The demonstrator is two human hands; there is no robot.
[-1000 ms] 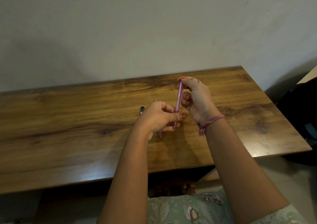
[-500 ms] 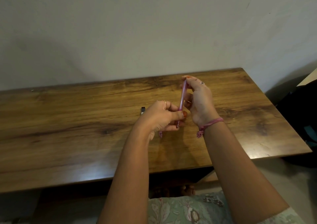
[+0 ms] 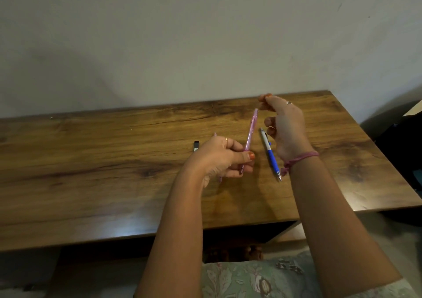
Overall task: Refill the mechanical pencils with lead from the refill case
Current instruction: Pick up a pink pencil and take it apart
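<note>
Seated at a wooden counter (image 3: 96, 183), you hold your left hand (image 3: 219, 158) above its middle, thumb and fingers curled in a firm grip around the lower end of a pink mechanical pencil (image 3: 250, 130). The pencil tilts up and away toward one o'clock, its top end free in the air. A second pink pencil (image 3: 214, 134) peeks out behind that hand, mostly hidden.

At three o'clock from your left hand, a blue and white mechanical pencil (image 3: 270, 155) lies flat on the counter, its tip pointing back toward you. Your right hand (image 3: 285, 126), with a pink thread tied round its wrist, hovers above that pencil and clear of the pink one. Its thumb and forefinger are pinched together at the far end, at twelve o'clock, and whether anything sits between them is too small to tell. The other fingers curl loosely.

At nine o'clock from your left hand, a small black case (image 3: 196, 146) rests on the counter.
</note>
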